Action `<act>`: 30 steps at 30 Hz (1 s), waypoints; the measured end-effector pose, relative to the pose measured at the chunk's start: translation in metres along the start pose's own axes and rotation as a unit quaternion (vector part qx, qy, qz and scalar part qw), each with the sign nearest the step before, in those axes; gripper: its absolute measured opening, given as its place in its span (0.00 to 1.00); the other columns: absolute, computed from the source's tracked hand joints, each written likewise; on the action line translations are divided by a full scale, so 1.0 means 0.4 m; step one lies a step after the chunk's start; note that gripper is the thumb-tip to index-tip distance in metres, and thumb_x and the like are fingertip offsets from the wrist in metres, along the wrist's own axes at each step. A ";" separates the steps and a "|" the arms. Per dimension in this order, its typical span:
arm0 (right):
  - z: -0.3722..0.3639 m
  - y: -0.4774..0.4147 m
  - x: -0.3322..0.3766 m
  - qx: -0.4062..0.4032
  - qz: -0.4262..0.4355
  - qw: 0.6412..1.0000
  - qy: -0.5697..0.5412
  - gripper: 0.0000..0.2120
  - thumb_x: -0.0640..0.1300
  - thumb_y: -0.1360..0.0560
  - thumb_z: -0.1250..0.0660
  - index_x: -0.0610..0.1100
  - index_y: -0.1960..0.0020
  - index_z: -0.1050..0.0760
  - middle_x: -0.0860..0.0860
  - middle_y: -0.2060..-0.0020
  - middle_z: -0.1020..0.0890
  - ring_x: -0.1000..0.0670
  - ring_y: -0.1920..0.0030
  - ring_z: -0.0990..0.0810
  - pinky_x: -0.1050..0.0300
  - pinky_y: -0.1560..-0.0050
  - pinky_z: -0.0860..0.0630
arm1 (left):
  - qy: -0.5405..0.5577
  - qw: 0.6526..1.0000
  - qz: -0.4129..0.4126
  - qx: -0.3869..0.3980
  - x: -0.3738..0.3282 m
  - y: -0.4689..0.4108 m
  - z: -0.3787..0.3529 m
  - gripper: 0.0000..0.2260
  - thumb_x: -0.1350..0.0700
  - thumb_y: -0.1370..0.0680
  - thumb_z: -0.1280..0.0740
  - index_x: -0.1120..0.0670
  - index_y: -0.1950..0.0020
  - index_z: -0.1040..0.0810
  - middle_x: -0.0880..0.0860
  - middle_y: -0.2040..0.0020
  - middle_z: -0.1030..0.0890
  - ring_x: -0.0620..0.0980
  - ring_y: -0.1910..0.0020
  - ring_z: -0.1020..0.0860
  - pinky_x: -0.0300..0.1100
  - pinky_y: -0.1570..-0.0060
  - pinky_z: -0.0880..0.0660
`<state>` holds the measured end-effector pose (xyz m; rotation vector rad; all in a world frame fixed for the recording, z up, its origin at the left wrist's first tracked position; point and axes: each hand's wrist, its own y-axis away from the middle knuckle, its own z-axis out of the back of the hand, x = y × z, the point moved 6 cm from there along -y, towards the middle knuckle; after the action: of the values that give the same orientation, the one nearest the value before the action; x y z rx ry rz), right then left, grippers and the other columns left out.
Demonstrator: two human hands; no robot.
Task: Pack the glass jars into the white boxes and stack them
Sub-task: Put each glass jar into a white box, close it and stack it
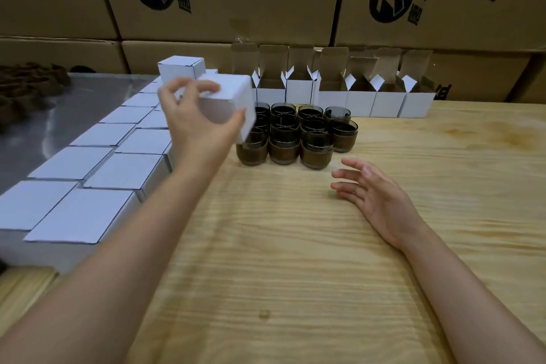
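Wooden table (295,260) | brown cartons (266,18) behind | left grip (195,124) holds white box (233,97)

Dim warm light, blurred left hand (198,121), bowed wide-angle edges.

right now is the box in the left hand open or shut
Shut: the white box in the left hand shows plain flat faces, no raised flap, unlike the open boxes behind.

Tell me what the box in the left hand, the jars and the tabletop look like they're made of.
Box in the left hand: likely thin cardboard, matte white outside; the open boxes behind show brown insides. Jars: dark smoky glass with glossy rims, lower half wrapped in a brown band, material unclear. Tabletop: pale wood, visible grain, satin.
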<state>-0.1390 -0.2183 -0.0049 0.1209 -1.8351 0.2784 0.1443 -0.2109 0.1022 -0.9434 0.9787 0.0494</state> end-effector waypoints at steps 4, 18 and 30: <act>0.002 -0.002 -0.005 0.005 0.003 1.000 0.001 0.20 0.47 0.27 0.40 0.41 0.38 0.28 0.43 0.49 0.19 0.45 0.48 0.20 0.55 0.45 0.24 | -0.030 0.998 0.031 -0.034 0.074 -0.147 0.019 0.18 0.56 0.33 0.24 0.50 0.47 0.25 0.48 0.41 0.39 0.40 0.46 0.32 0.14 0.57 0.39; 0.021 -0.009 -0.020 -0.004 -0.003 1.000 -0.009 0.23 0.46 0.30 0.40 0.38 0.38 0.26 0.38 0.48 0.19 0.41 0.47 0.20 0.52 0.43 0.24 | -0.115 0.992 0.060 -0.005 0.300 -0.329 -0.030 0.29 0.56 0.33 0.21 0.54 0.37 0.30 0.51 0.40 0.37 0.48 0.43 0.30 0.26 0.49 0.37; 0.018 -0.009 -0.020 -0.007 -0.005 1.000 -0.013 0.23 0.47 0.30 0.39 0.38 0.39 0.26 0.39 0.49 0.19 0.41 0.47 0.20 0.53 0.43 0.23 | -0.206 0.977 0.059 0.013 0.262 -0.298 -0.047 0.33 0.46 0.31 0.25 0.53 0.31 0.35 0.57 0.28 0.42 0.56 0.27 0.43 0.45 0.29 0.49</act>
<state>-0.1425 -0.2241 -0.0140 0.1250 -1.8609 0.2584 0.2446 -0.3352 0.1006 -0.8074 0.6477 0.3197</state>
